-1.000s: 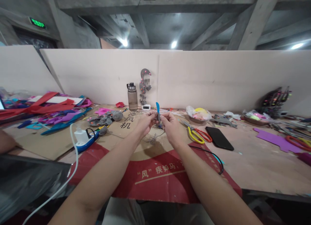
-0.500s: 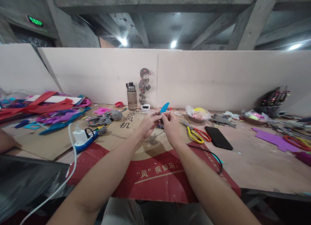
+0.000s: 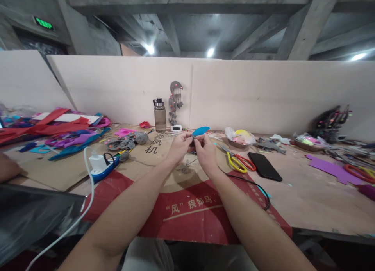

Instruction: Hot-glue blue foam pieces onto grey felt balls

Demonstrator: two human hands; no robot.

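Over the cardboard, my left hand point(image 3: 179, 148) and my right hand point(image 3: 206, 150) meet with their fingers closed in a pinch. A blue leaf-shaped piece point(image 3: 200, 131), perhaps felt, sticks up from between the fingertips and tilts to the right. Its lower end is hidden by the fingers, along with something small and dark there that I cannot make out. Grey yarn point(image 3: 185, 168) lies on the cardboard below my hands. Scissors with a yellow and a red handle point(image 3: 240, 162) rest to the right of my right hand.
Left of my hands are a blue-and-white power strip point(image 3: 104, 168) with a white cable, and a grey yarn ball point(image 3: 141, 137). Behind stand a bottle point(image 3: 160, 118) and a small digital clock point(image 3: 176, 128). A black phone point(image 3: 265, 166) and a wrapped bowl point(image 3: 239, 137) are on the right. Another person's hand point(image 3: 8, 167) shows at far left.
The blue leaf-shaped piece has turned from steeply upright to a flatter tilt toward the right. Both hands stay together in nearly the same place.
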